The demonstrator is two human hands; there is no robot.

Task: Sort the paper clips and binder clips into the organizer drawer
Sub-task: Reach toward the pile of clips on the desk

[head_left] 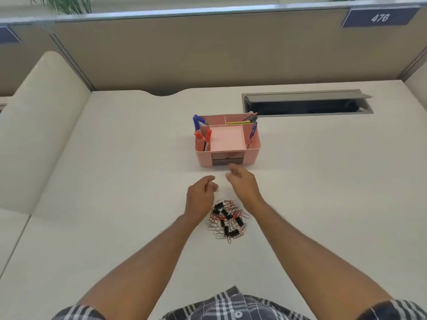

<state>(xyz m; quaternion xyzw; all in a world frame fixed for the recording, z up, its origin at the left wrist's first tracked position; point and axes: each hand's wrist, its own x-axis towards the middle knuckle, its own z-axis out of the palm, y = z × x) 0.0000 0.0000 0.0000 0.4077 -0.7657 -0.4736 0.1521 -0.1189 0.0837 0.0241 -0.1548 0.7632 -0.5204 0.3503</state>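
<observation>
Head view — left hand (200, 192) fingers curled, right hand (242, 181) fingers loosely spread, both empty.

Bare forearms, short plaid sleeves (78, 312) in grey, black and white, buttoned shirt front (233, 307)

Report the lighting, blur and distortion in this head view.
Head view: soft, even light, faint shadow under the pink organizer; wide-angle bending bows the partition top; slight softness blurs the clip pile and the right hand.

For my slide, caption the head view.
Both hands hover between a clip pile and the pink organizer, drawer shut.
</observation>
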